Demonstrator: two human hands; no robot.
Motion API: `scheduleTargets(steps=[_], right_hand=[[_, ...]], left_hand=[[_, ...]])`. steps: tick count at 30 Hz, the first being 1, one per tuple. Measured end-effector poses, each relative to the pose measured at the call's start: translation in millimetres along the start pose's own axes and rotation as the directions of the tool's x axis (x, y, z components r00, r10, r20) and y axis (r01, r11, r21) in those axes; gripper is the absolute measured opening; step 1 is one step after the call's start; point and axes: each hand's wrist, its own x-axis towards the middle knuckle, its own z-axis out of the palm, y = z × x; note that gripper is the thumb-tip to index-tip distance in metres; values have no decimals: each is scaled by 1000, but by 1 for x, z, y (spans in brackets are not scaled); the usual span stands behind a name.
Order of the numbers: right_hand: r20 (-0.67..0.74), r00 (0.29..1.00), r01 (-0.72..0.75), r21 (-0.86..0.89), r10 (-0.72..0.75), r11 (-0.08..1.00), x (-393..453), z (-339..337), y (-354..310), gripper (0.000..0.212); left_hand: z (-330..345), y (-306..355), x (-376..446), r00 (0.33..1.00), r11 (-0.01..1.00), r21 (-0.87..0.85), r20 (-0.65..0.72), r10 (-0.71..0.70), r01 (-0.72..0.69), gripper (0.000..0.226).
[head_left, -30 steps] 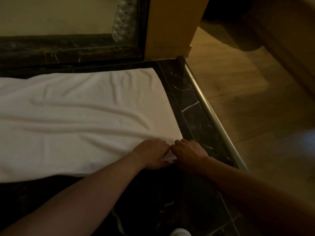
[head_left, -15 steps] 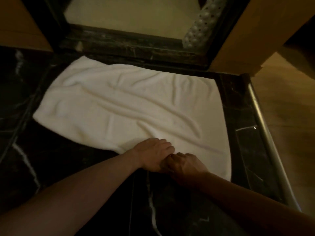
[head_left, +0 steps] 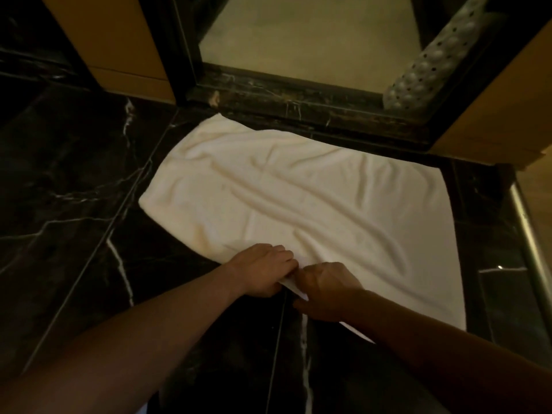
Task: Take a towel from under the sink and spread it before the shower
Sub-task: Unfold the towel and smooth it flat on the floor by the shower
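Note:
A white towel (head_left: 301, 204) lies spread and wrinkled on the black marble floor (head_left: 74, 204), right in front of the dark stone threshold (head_left: 298, 97) of the shower. Its far edge touches the threshold. My left hand (head_left: 263, 268) and my right hand (head_left: 325, 289) meet at the towel's near edge, side by side, each with its fingers closed on the hem. A small fold of cloth shows between them. My right forearm covers part of the near right edge.
Behind the threshold is the pale shower floor (head_left: 313, 37), with a rolled white bath mat with holes (head_left: 430, 64) at its right. Wooden panels (head_left: 119, 43) flank the opening. A metal floor strip (head_left: 528, 234) runs along the right, wooden flooring beyond it.
The view has swung left and back, bringing the whole towel and shower opening into sight. Both hands have slid from the towel's near right corner leftward along its near edge, still gripping it.

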Motion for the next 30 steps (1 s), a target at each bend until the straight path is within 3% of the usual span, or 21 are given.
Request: scheduleTargets(steps=[6,14,18,21,25,30], right_hand=[[50,998,42,-8,-41,999,15,2,-16,30],[-213,976,46,48,-35,998,77,-5,-46,59],[-259,964,93,102,-64,990,115,-9,-67,34],[-280,957,117,125,-78,985,142,-16,-80,34],[-257,965,72,107,-42,992,163,-21,-89,36],[-223,967,-31,380,125,924,167,-19,-80,25]], left_hand=[[5,-17,-16,998,998,1,20,-61,61,30],[15,-59,-59,976,978,-23,-58,-209,208,22],[19,-88,-82,946,959,-21,-157,-283,283,22],[21,-107,-94,914,941,15,-243,-323,337,23],[32,-117,-106,839,901,5,-365,-402,434,45],[33,-107,-91,776,854,-31,-400,-487,520,44]])
